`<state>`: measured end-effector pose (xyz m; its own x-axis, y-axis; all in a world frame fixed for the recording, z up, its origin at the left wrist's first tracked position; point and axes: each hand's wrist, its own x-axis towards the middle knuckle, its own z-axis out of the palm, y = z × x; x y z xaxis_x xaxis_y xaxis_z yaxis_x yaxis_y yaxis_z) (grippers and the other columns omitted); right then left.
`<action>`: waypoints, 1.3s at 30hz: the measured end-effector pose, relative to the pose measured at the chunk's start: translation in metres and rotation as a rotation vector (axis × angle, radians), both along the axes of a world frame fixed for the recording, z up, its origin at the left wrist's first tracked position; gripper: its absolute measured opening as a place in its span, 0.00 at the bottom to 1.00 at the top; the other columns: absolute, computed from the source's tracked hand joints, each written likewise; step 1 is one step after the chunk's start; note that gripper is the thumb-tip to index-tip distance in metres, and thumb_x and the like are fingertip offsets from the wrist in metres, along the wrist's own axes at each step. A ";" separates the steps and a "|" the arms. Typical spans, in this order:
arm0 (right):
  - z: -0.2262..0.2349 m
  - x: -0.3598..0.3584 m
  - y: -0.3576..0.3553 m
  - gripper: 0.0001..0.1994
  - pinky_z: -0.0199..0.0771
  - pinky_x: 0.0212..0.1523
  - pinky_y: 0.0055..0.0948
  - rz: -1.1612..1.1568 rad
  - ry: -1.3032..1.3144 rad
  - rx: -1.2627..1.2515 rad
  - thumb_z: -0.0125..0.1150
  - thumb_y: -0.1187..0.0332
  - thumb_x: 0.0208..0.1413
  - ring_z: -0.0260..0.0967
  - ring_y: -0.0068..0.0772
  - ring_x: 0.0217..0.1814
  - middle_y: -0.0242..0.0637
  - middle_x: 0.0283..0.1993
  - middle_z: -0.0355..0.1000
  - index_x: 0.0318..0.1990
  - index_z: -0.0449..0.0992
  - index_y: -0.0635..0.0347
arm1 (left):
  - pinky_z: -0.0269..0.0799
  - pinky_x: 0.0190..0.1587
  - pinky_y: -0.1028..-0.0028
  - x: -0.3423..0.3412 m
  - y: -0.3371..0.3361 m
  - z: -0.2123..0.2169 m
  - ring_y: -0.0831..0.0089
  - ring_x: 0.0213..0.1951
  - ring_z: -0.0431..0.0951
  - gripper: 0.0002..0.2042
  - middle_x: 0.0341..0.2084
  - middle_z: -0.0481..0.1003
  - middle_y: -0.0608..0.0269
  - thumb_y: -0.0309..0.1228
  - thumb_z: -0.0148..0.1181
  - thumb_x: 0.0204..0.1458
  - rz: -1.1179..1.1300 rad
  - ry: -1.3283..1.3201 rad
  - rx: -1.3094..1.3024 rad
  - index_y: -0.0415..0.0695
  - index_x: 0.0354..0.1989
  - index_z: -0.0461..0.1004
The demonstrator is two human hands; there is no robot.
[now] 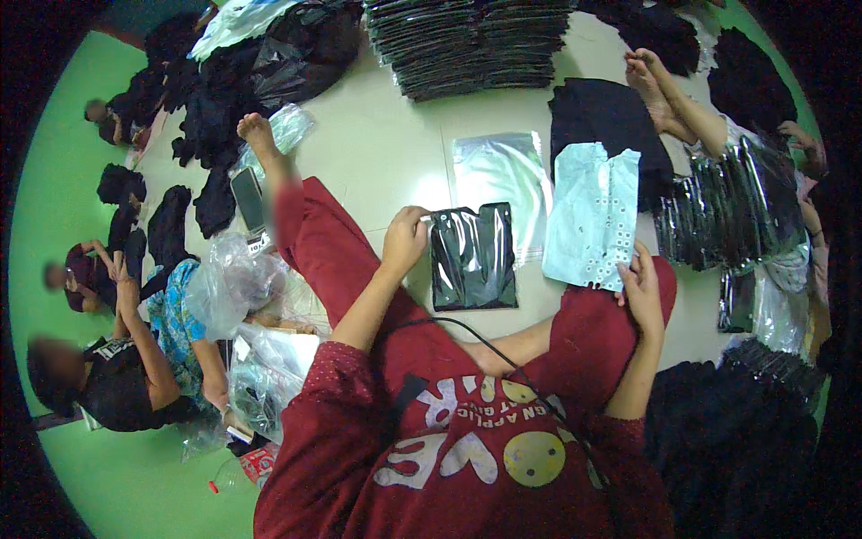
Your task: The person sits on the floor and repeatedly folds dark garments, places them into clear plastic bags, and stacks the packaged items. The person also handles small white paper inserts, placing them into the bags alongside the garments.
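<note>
A flat black garment in a glossy clear bag (472,257) lies on the floor between my legs. My left hand (407,239) is closed at its upper left corner, with the fingertips on the bag's edge. A torn pale blue sheet of small square stickers (588,208) rests partly over my right knee. My right hand (640,289) grips this sheet by its lower right edge. Many sticker spaces on it look bare. Beyond the packed garment lies a clear plastic bag (503,166), and beside that a folded black cloth (597,112) lies partly under the sheet.
A tall stack of bagged black garments (467,45) stands ahead; another pile (732,207) is at the right. A phone (249,199) and crumpled clear plastic (229,283) lie left of my leg. People sit on both sides; one (135,377) is close at left. A thin cable (476,334) crosses my lap.
</note>
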<state>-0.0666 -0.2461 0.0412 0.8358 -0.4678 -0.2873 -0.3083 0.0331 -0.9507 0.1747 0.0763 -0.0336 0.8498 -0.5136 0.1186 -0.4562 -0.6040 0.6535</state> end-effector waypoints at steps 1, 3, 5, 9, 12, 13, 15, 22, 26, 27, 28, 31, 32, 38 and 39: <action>-0.002 0.003 0.002 0.23 0.60 0.18 0.15 0.017 0.029 -0.068 0.47 0.74 0.56 0.60 0.15 0.20 0.36 0.39 0.69 0.59 0.54 0.57 | 0.65 0.48 0.63 0.000 -0.004 0.000 0.53 0.44 0.69 0.13 0.41 0.70 0.48 0.24 0.47 0.46 0.019 -0.074 -0.050 0.37 0.41 0.70; -0.007 0.010 0.005 0.22 0.62 0.20 0.18 0.047 0.041 -0.155 0.48 0.73 0.56 0.61 0.18 0.21 0.37 0.38 0.70 0.59 0.56 0.57 | 0.62 0.51 0.63 -0.006 -0.023 -0.005 0.52 0.47 0.68 0.14 0.42 0.69 0.45 0.24 0.48 0.46 0.126 -0.194 -0.161 0.35 0.43 0.68; -0.013 0.012 0.010 0.22 0.64 0.23 0.23 0.072 0.113 -0.417 0.49 0.71 0.55 0.62 0.23 0.22 0.40 0.34 0.70 0.58 0.57 0.55 | 0.53 0.57 0.57 -0.017 -0.042 -0.014 0.50 0.55 0.60 0.21 0.53 0.62 0.46 0.35 0.50 0.51 0.000 -0.335 0.007 0.38 0.52 0.62; -0.020 0.011 0.012 0.22 0.65 0.27 0.33 0.070 0.163 -0.534 0.51 0.70 0.53 0.64 0.32 0.23 0.46 0.29 0.68 0.57 0.59 0.53 | 0.46 0.56 0.45 -0.037 -0.052 -0.026 0.54 0.59 0.55 0.30 0.57 0.56 0.49 0.53 0.45 0.50 -0.124 -0.347 0.423 0.46 0.57 0.59; -0.020 0.013 0.013 0.22 0.65 0.28 0.35 0.097 0.149 -0.623 0.50 0.68 0.53 0.65 0.40 0.23 0.47 0.28 0.69 0.57 0.59 0.51 | 0.48 0.55 0.45 -0.028 -0.052 -0.020 0.55 0.55 0.61 0.31 0.54 0.61 0.50 0.53 0.51 0.46 -0.103 -0.282 0.480 0.45 0.55 0.61; -0.019 0.015 0.012 0.22 0.65 0.28 0.35 0.103 0.155 -0.648 0.50 0.68 0.53 0.66 0.41 0.23 0.47 0.28 0.69 0.57 0.59 0.51 | 0.48 0.55 0.45 -0.022 -0.054 -0.016 0.55 0.53 0.63 0.30 0.52 0.63 0.51 0.53 0.54 0.44 -0.095 -0.235 0.485 0.45 0.52 0.63; -0.016 0.014 0.013 0.21 0.66 0.29 0.39 0.118 0.222 -0.690 0.50 0.67 0.53 0.68 0.45 0.27 0.48 0.28 0.70 0.57 0.60 0.47 | 0.48 0.54 0.45 -0.010 -0.055 -0.005 0.57 0.49 0.67 0.29 0.47 0.67 0.52 0.52 0.59 0.41 -0.095 -0.108 0.508 0.44 0.47 0.67; -0.009 0.016 0.018 0.23 0.67 0.35 0.44 0.142 0.256 -0.717 0.50 0.66 0.53 0.69 0.53 0.36 0.50 0.41 0.70 0.58 0.57 0.44 | 0.69 0.31 0.70 0.023 -0.044 0.023 0.65 0.30 0.73 0.26 0.28 0.74 0.50 0.47 0.65 0.39 -0.285 0.544 0.263 0.37 0.39 0.70; -0.011 0.016 0.018 0.22 0.67 0.37 0.44 0.149 0.212 -0.738 0.49 0.67 0.53 0.69 0.53 0.39 0.50 0.42 0.70 0.57 0.58 0.45 | 0.69 0.31 0.73 0.018 -0.032 0.028 0.71 0.30 0.73 0.22 0.31 0.75 0.50 0.42 0.61 0.45 -0.357 0.589 0.160 0.36 0.41 0.68; -0.011 0.016 0.018 0.22 0.67 0.38 0.44 0.153 0.210 -0.743 0.49 0.67 0.53 0.69 0.53 0.40 0.50 0.42 0.70 0.57 0.58 0.45 | 0.69 0.31 0.72 0.015 -0.030 0.030 0.71 0.30 0.74 0.21 0.32 0.75 0.50 0.41 0.61 0.46 -0.382 0.547 0.163 0.36 0.41 0.68; -0.012 0.016 0.018 0.22 0.67 0.38 0.44 0.157 0.208 -0.748 0.49 0.67 0.53 0.69 0.53 0.40 0.50 0.42 0.70 0.57 0.58 0.45 | 0.70 0.32 0.69 0.011 -0.031 0.032 0.64 0.30 0.74 0.18 0.31 0.74 0.52 0.38 0.59 0.46 -0.286 0.464 0.177 0.38 0.40 0.68; -0.014 0.016 0.018 0.21 0.67 0.39 0.44 0.161 0.162 -0.765 0.49 0.67 0.53 0.68 0.54 0.41 0.51 0.43 0.70 0.57 0.59 0.46 | 0.69 0.36 0.62 -0.015 -0.038 0.039 0.54 0.34 0.73 0.16 0.29 0.73 0.51 0.38 0.58 0.44 -0.085 -0.356 0.189 0.39 0.37 0.70; -0.014 0.017 0.018 0.21 0.67 0.39 0.44 0.156 0.146 -0.766 0.49 0.67 0.53 0.68 0.54 0.41 0.51 0.42 0.70 0.56 0.59 0.46 | 0.68 0.36 0.59 -0.031 -0.042 0.038 0.54 0.34 0.72 0.17 0.28 0.70 0.51 0.41 0.56 0.44 -0.153 -0.236 0.214 0.40 0.36 0.70; -0.013 0.016 0.019 0.21 0.67 0.37 0.46 0.154 0.206 -0.776 0.49 0.66 0.53 0.68 0.55 0.39 0.51 0.41 0.70 0.56 0.60 0.46 | 0.70 0.36 0.64 -0.122 -0.038 0.021 0.58 0.35 0.71 0.25 0.32 0.66 0.53 0.45 0.63 0.37 -0.548 -0.327 0.407 0.43 0.41 0.66; -0.013 0.016 0.019 0.21 0.67 0.37 0.46 0.158 0.186 -0.780 0.49 0.66 0.53 0.68 0.56 0.39 0.51 0.40 0.70 0.56 0.60 0.46 | 0.70 0.36 0.65 -0.126 -0.036 0.019 0.58 0.35 0.71 0.24 0.32 0.66 0.54 0.42 0.63 0.36 -0.517 -0.371 0.399 0.43 0.41 0.66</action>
<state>-0.0510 -0.2274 0.0286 0.8796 -0.4709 -0.0683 -0.4086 -0.6739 -0.6155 0.0484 0.0398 -0.0145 0.4292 -0.9004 0.0713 -0.8937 -0.4118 0.1783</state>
